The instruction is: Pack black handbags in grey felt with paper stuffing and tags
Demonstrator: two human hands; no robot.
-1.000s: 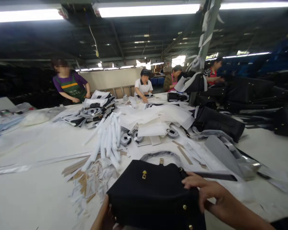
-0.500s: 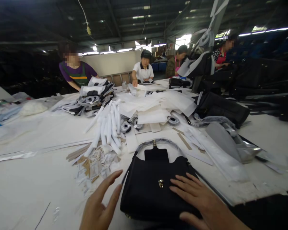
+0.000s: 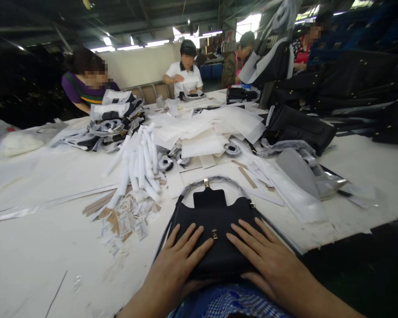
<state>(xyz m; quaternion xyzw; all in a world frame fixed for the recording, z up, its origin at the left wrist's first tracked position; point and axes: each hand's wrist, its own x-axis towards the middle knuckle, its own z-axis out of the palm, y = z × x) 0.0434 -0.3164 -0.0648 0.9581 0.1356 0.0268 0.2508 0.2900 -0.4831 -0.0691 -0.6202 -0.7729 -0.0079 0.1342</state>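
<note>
A black handbag [image 3: 215,212] lies on the table right in front of me, its flap folded back away from me and its gold clasp [image 3: 214,234] showing. The handle [image 3: 232,180], wrapped in clear plastic, arches beyond the flap. On the bag's left half my left hand [image 3: 175,260] rests flat with fingers spread. My right hand [image 3: 268,256] lies the same way on the right half, fingers apart. Both palms press at the near part of the bag, either side of the clasp. Neither hand grips anything.
Left of the bag lie tags with strings [image 3: 129,216] and white foam rolls [image 3: 141,159]. White sheets [image 3: 205,132] cover the middle. Another black bag [image 3: 298,128] and clear plastic wrap [image 3: 301,190] are at right. Several co-workers stand around the table [image 3: 36,251].
My left hand has moved from beside the bag onto its front, and my right hand still lies on it. The view has tilted down. The co-worker in white has raised a hand.
</note>
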